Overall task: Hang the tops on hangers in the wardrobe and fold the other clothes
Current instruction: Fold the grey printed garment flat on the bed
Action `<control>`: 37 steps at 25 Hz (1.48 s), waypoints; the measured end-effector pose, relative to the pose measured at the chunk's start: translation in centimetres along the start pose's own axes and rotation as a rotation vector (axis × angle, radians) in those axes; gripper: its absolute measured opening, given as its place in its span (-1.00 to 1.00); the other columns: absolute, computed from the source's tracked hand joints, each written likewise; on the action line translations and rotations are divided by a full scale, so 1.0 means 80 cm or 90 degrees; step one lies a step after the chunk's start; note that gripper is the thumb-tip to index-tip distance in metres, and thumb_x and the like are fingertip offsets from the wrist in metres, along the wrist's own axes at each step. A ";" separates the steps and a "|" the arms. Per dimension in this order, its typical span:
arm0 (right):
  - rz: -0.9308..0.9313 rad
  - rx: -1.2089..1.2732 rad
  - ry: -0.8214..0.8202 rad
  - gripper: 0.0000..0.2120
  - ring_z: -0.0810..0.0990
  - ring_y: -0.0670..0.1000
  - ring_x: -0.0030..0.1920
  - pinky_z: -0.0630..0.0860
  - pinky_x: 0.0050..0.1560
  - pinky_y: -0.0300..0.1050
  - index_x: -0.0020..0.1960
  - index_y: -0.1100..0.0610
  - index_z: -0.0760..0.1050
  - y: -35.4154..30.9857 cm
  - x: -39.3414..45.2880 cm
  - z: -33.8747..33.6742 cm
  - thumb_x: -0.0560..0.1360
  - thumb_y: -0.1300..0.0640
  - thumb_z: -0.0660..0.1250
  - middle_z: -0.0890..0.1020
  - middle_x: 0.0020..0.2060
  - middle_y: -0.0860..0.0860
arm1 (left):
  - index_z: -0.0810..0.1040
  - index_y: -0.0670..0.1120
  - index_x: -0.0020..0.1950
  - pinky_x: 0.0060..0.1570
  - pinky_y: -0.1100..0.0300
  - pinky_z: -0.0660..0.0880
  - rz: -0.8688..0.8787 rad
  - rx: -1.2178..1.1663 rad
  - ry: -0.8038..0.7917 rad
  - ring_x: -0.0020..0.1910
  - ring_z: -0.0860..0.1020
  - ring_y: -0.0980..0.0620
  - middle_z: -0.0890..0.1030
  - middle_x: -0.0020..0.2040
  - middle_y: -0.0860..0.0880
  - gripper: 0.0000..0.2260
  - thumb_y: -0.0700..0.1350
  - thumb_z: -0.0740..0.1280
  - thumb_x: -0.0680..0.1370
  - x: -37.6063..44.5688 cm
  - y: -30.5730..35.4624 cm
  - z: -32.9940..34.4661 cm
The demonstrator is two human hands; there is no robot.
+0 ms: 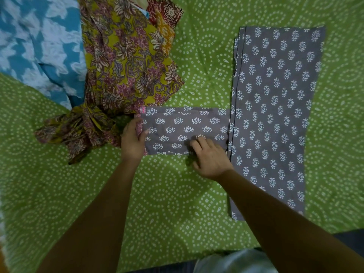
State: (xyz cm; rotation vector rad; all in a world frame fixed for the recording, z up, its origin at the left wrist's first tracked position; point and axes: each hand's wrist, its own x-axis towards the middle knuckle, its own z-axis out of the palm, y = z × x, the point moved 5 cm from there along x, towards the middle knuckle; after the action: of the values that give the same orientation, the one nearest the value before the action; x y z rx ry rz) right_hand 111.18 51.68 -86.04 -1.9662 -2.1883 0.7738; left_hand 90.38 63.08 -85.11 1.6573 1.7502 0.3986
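Pinching the pink-trimmed cuff end of a grey leaf-print garment (275, 99), the left hand (132, 142) has its thumb lying over the top of the cloth and its fingers tucked under the edge. The right hand (210, 158) rests on the same sleeve further along, fingers curled down onto the cloth; whether they gather a fold or only press it flat is hard to tell from this angle. The garment lies flat on a green dotted bedspread (169, 203), its long body running away from the person at the right and the sleeve stretched sideways to the left. Beside the cuff lies a crumpled mustard floral garment (126, 62), with a blue and white cloth (39, 46) further left and a red patterned cloth (167, 12) at the top. No label or writing can be read anywhere.
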 end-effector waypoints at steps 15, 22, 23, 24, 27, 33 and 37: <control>0.146 -0.007 0.002 -0.66 0.36 0.14 0.24 0.36 0.23 0.06 0.22 0.16 0.44 0.070 0.110 -0.056 0.54 -0.01 0.29 0.39 0.22 0.12 | 0.57 -0.18 0.00 -0.14 0.32 0.36 -0.107 -0.107 0.146 -0.12 0.52 0.03 0.58 -0.04 -0.10 -0.71 0.05 0.39 0.51 0.027 -0.005 0.008; 0.219 0.026 0.097 -0.73 0.41 0.18 0.17 0.35 0.11 0.03 0.13 0.17 0.50 0.090 0.113 -0.066 0.53 0.02 0.31 0.46 0.13 0.15 | 0.37 -0.08 -0.15 -0.26 0.22 0.21 -0.116 -0.027 0.023 -0.25 0.42 0.02 0.46 -0.24 0.00 -0.70 0.12 0.34 0.52 0.031 -0.002 0.012; 0.221 0.027 0.103 -0.72 0.41 0.18 0.17 0.35 0.10 0.04 0.15 0.17 0.49 0.090 0.112 -0.066 0.54 0.01 0.30 0.46 0.14 0.14 | 0.35 -0.10 -0.15 -0.30 0.21 0.18 -0.097 -0.027 0.016 -0.31 0.38 0.06 0.41 -0.31 0.04 -0.70 0.09 0.32 0.55 0.026 0.002 0.010; 0.231 0.032 0.120 -0.71 0.40 0.18 0.19 0.35 0.11 0.04 0.19 0.16 0.48 0.088 0.109 -0.065 0.56 0.01 0.27 0.46 0.16 0.14 | 0.34 -0.12 -0.12 -0.29 0.20 0.18 -0.085 -0.019 0.012 -0.34 0.39 0.09 0.39 -0.33 0.06 -0.71 0.08 0.29 0.57 0.021 0.004 0.010; 0.306 0.035 0.249 -0.70 0.41 0.18 0.16 0.34 0.09 0.07 0.25 0.20 0.42 0.082 0.075 -0.065 0.60 0.05 0.21 0.45 0.20 0.17 | 0.40 -0.17 0.15 -0.20 0.15 0.32 -0.105 -0.002 0.035 -0.13 0.56 -0.15 0.60 -0.10 -0.14 -0.69 0.06 0.21 0.62 0.014 -0.001 0.012; 0.422 0.085 0.277 -0.71 0.54 0.20 -0.06 0.38 -0.01 0.06 0.03 0.22 0.48 0.086 -0.001 -0.031 0.63 0.02 0.11 0.58 -0.10 0.19 | 0.32 -0.27 0.16 -0.30 0.16 0.23 -0.132 -0.021 0.118 -0.21 0.51 -0.14 0.54 -0.11 -0.22 -0.66 0.00 0.24 0.61 -0.007 -0.009 0.010; 0.280 0.145 0.165 -0.76 0.53 0.23 0.00 0.44 -0.02 0.04 0.09 0.27 0.49 0.072 0.043 -0.015 0.63 0.15 0.11 0.55 0.00 0.24 | 0.24 -0.17 0.07 -0.30 0.22 0.26 -0.094 -0.077 0.125 -0.27 0.46 -0.05 0.44 -0.19 -0.01 -0.68 -0.01 0.31 0.58 -0.020 -0.010 0.006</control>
State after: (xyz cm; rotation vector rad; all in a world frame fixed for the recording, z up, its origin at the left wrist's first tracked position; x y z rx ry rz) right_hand 116.33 55.50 -88.35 -2.2983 -1.4753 0.7257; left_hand 90.05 61.34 -85.53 1.4331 1.9366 0.6026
